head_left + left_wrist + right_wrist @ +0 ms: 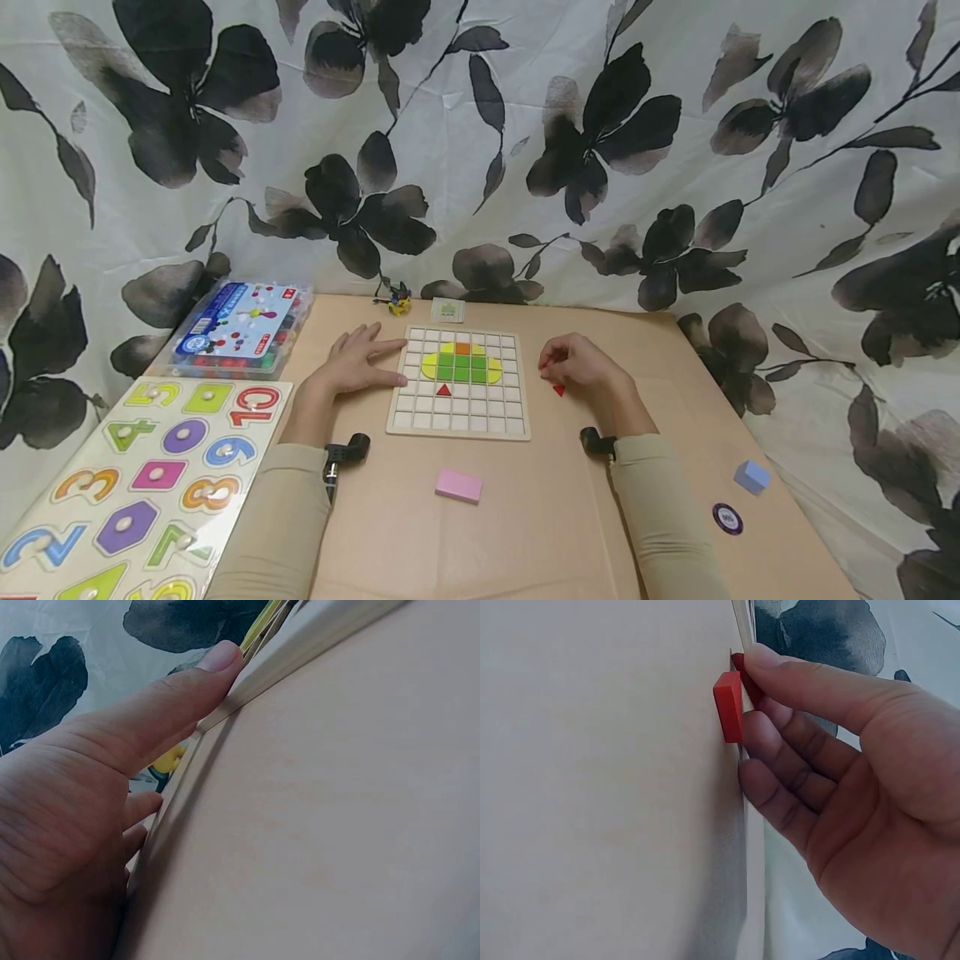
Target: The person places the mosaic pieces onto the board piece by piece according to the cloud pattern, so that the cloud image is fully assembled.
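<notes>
A wooden grid board [459, 417] lies on the tan table, carrying yellow, green and orange tiles and a red triangle [444, 389]. My left hand [363, 362] rests flat beside the board. Its straight fingers touch the left edge, and in the left wrist view the thumb [172, 697] presses against the board rim [300, 652]. My right hand [573, 362] sits just right of the board with its fingers curled. It pinches a small red piece [748, 684] between thumb and fingers. A second red piece [728, 706] lies on the table by its fingertips [558, 389].
A number puzzle board [142, 483] and a clear box of coloured beads [240, 329] sit at the left. A pink block [458, 485], a blue block [752, 477] and a purple disc [727, 518] lie nearer me. A yellow toy [399, 305] and a card [447, 310] lie behind the board.
</notes>
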### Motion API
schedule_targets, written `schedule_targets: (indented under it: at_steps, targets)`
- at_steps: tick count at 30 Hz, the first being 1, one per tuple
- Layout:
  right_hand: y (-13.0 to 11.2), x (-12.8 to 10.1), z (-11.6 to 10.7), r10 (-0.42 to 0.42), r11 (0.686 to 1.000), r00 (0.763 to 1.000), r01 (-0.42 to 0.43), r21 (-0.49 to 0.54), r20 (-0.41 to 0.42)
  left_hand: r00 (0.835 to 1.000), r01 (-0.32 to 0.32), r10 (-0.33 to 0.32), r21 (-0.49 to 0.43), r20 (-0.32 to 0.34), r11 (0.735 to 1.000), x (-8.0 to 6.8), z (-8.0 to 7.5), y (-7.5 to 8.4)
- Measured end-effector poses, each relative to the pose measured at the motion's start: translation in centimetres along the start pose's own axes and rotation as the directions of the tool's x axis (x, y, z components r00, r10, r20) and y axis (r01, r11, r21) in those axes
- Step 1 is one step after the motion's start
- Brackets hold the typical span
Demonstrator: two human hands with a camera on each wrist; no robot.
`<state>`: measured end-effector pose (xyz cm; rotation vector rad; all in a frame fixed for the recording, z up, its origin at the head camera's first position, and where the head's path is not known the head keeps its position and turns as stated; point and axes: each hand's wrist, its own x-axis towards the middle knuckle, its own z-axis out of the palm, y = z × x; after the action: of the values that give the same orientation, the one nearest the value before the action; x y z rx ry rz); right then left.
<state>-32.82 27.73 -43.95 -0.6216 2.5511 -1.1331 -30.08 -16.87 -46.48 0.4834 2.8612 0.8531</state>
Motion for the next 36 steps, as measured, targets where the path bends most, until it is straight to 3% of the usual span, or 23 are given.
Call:
schedule_targets:
  at_steps: [4,11,17,24,36]
  targets:
    - [-0.1,0.0,0.1,-0.015,0.999,1.000,0.015,0.031,-0.008,1.000,0.001,-0.001,-0.004,0.002,1.000,0.0,-0.1,0.0]
    - [-1.8,-0.1,0.6,-0.019,0.999,0.993,0.024,0.042,-0.116,1.000,0.000,0.000,-0.004,-0.003,1.000,0.0,0.0,-0.1]
    - [-4.0,0.3,1.2,-0.118,0.992,0.982,0.122,0.021,-0.147,1.000,0.001,-0.001,-0.002,0.002,1.000,-0.1,0.0,0.0]
    - [-6.4,1.1,2.6,-0.187,0.979,0.977,0.194,0.065,-0.105,1.000,0.003,-0.003,-0.007,-0.001,1.000,-0.1,-0.1,0.1]
    - [-9.2,2.7,7.4,-0.221,0.975,0.975,0.221,-0.027,-0.002,1.000,0.001,-0.001,-0.004,-0.001,1.000,-0.1,0.0,0.1]
